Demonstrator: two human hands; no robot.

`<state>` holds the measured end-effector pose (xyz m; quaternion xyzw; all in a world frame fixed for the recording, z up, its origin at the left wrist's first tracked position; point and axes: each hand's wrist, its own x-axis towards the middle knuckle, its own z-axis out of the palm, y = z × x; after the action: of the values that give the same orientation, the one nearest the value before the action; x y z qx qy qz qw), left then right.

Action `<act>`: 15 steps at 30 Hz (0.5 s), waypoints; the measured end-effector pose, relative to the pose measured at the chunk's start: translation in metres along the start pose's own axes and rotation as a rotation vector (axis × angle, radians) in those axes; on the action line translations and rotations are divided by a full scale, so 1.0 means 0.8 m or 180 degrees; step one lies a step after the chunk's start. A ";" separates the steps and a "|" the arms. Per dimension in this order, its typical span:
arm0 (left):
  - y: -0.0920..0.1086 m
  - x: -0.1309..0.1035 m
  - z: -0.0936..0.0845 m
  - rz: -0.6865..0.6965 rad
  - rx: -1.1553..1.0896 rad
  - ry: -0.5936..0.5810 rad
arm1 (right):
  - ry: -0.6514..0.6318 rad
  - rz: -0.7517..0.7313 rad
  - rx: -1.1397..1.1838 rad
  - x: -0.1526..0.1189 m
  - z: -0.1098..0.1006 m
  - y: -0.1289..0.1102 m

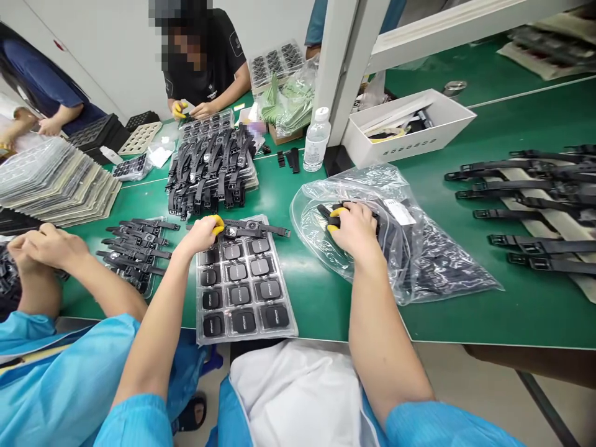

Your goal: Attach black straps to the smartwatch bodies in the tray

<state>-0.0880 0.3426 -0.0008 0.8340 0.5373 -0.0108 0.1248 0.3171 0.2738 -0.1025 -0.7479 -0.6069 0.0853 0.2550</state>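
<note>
Touching blk pcs (pixel 403 249) in clr plastic bag (pixel 382 179)

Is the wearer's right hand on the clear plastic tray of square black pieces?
No, the right hand is at the clear plastic bag to the right of the tray.

The label (pixel 399 211) on the plastic bag (pixel 419 264) is too small to read; straps (pixel 535 241) at right run off the edge.

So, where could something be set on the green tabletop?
Bare tabletop shows between the clear plastic tray and the clear plastic bag, and between that bag and the rightmost black straps. Crowded: black-strapped watches left of the tray.
</note>
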 end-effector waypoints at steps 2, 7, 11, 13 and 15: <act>0.002 0.000 0.004 -0.0071 0.0110 0.0129 | 0.0056 -0.0014 0.0111 0.002 -0.002 0.002; 0.009 -0.026 -0.001 -0.0489 0.0617 0.0556 | 0.0465 -0.0141 0.0457 0.005 -0.012 -0.013; 0.015 -0.054 -0.007 -0.0568 0.1071 0.0037 | 0.0756 -0.0301 0.0692 0.001 -0.019 -0.039; 0.019 -0.059 -0.004 -0.0529 0.1171 -0.0115 | 0.0807 -0.0307 0.0822 -0.002 -0.022 -0.050; 0.020 -0.058 0.000 -0.0502 0.1166 -0.0094 | 0.0841 -0.0247 0.1032 -0.004 -0.024 -0.057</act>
<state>-0.0930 0.2946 0.0092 0.7979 0.5881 -0.1304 -0.0225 0.2852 0.2713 -0.0645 -0.6778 -0.5749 0.0732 0.4524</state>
